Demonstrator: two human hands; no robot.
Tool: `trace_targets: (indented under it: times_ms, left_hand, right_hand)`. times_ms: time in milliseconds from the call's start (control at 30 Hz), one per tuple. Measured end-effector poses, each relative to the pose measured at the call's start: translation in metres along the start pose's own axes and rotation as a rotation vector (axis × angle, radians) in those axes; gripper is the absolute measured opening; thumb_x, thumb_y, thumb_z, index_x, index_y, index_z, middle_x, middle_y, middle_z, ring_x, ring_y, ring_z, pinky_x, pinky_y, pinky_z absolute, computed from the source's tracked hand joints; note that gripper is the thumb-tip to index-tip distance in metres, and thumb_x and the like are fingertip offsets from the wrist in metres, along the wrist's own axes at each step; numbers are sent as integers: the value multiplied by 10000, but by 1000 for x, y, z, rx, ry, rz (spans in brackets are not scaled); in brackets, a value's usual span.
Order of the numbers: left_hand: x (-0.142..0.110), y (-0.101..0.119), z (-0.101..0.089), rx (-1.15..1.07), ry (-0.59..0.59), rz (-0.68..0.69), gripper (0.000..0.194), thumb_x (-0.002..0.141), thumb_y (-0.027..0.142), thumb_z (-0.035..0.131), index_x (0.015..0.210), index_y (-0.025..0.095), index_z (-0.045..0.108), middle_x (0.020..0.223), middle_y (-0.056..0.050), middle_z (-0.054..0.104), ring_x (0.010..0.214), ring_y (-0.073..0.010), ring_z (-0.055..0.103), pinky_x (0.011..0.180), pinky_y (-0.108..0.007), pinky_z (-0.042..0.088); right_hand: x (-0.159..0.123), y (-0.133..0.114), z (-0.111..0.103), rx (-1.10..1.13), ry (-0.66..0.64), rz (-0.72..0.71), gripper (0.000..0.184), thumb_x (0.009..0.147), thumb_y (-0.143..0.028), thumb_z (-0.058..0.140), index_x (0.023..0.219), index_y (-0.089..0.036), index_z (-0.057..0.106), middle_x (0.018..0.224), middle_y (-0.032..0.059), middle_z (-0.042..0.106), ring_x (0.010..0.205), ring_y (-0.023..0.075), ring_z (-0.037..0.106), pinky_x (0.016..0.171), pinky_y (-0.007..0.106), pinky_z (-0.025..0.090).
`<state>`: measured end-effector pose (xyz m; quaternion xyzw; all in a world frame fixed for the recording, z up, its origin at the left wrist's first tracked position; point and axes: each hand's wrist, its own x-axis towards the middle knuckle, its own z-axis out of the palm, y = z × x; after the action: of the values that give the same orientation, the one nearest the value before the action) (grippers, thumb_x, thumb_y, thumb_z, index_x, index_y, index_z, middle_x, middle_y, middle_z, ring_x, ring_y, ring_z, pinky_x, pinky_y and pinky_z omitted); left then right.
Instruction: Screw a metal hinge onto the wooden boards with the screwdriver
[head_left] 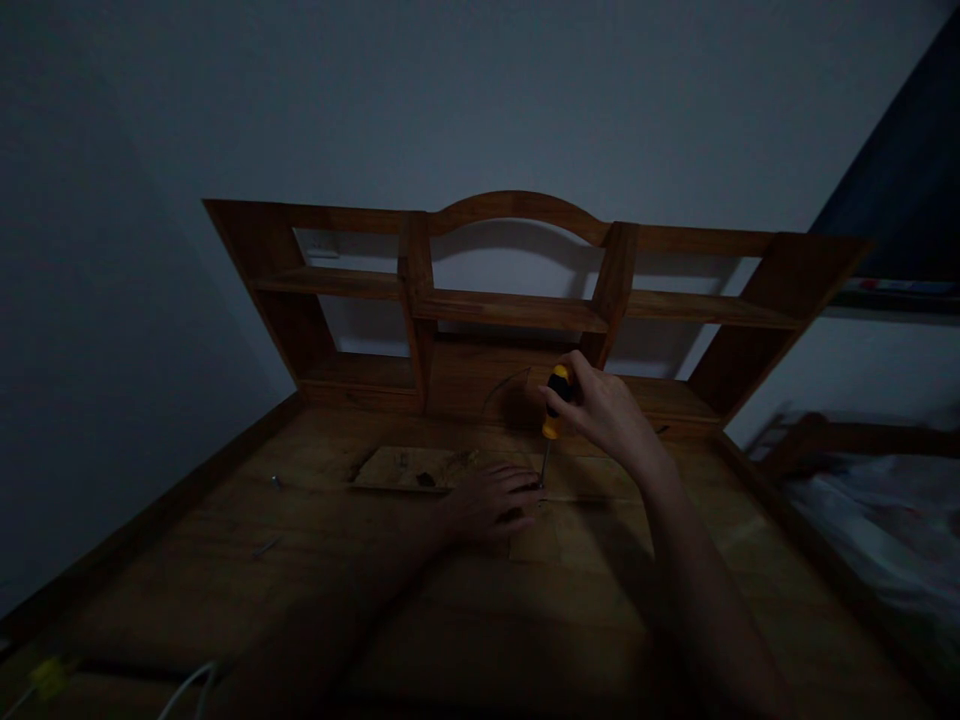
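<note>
My right hand (600, 405) is closed around the yellow and black handle of a screwdriver (553, 425). The screwdriver stands nearly upright, its shaft running down to the wooden surface beside my left fingertips. My left hand (495, 502) lies low over the boards, fingers stretched toward the screwdriver's tip. Whether those fingers pinch something small at the tip is too dark to make out. Left of that hand lies a pale, rough-edged wooden strip (390, 468) with a dark spot on it.
A wooden shelf unit (510, 310) with an arched top stands at the back against the wall. Small metal pieces (276, 482) lie on the boards at left. A white cable (187, 690) and a yellow object (49, 678) are at lower left. Plastic-looking bags (870, 520) sit at right.
</note>
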<state>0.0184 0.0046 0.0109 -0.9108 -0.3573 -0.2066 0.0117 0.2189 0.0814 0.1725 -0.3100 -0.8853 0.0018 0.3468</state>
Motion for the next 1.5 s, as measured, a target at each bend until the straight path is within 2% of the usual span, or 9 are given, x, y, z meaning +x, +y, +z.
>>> trace_targets:
  times_ms: [533, 633, 733, 833, 967, 1133, 1233, 1400, 1500]
  left_hand:
    - [0, 2, -1, -68, -30, -29, 519, 998, 457, 395, 1475, 250, 383, 1460, -72, 479, 1355, -220, 424, 1143, -413, 325]
    - [1, 1, 0, -68, -20, -16, 515, 998, 450, 394, 1475, 256, 383, 1453, -70, 487, 1350, -227, 431, 1140, -425, 326]
    - [0, 0, 2, -65, -18, -11, 524, 996, 454, 397, 1479, 254, 376, 1454, -73, 486, 1352, -230, 427, 1143, -430, 320]
    - [0, 0, 2, -71, -19, -20, 529, 993, 463, 399, 1481, 261, 373, 1456, -68, 483, 1350, -225, 429, 1139, -423, 327]
    - [0, 1, 2, -64, -14, -22, 508, 1000, 454, 385, 1469, 260, 392, 1436, -70, 503, 1340, -223, 440, 1133, -418, 337]
    - [0, 0, 3, -34, -14, -19, 504, 996, 458, 395, 1456, 252, 417, 1431, -83, 508, 1334, -223, 447, 1131, -412, 339]
    - [0, 0, 3, -29, -21, -13, 502, 995, 459, 398, 1457, 262, 413, 1438, -73, 502, 1332, -222, 448, 1123, -412, 347]
    - [0, -2, -1, -41, 34, -32, 396, 991, 409, 417, 1337, 261, 537, 1391, -63, 542, 1290, -225, 482, 1094, -409, 376]
    - [-4, -11, -2, -35, 141, -181, 329, 993, 371, 410, 1220, 224, 597, 1273, -75, 605, 1212, -215, 532, 1059, -395, 409]
  right_hand:
    - [-1, -8, -5, -122, -46, -4, 250, 957, -439, 442, 1048, -211, 490, 851, 59, 659, 682, 203, 610, 571, 281, 342]
    - [-2, -11, -8, -55, -73, -41, 235, 945, -370, 471, 1112, -208, 500, 941, 70, 666, 755, 203, 618, 622, 285, 385]
    - [-2, -13, -10, 62, -106, -79, 295, 940, -331, 490, 1211, -214, 481, 996, 67, 665, 794, 190, 619, 663, 279, 416]
    - [-2, -13, -8, 77, -85, -86, 263, 941, -397, 508, 1129, -213, 512, 961, 62, 664, 793, 191, 618, 676, 280, 421]
    - [-1, -12, -3, -56, -71, -58, 290, 935, -495, 490, 1016, -220, 529, 884, 55, 666, 759, 211, 620, 657, 294, 397]
    - [-1, -11, -5, 47, -183, -93, 230, 920, -306, 488, 1129, -217, 525, 933, 48, 672, 791, 195, 621, 682, 278, 411]
    - [0, -11, -6, 106, -188, -96, 236, 933, -310, 475, 1147, -223, 523, 934, 43, 673, 784, 187, 622, 672, 271, 413]
    - [0, -10, -2, -48, -120, -40, 231, 947, -425, 455, 1002, -217, 539, 903, 61, 675, 762, 211, 623, 655, 298, 399]
    - [-1, -7, -3, -49, -145, -45, 240, 896, -351, 516, 1090, -209, 531, 998, 78, 679, 845, 228, 635, 704, 312, 422]
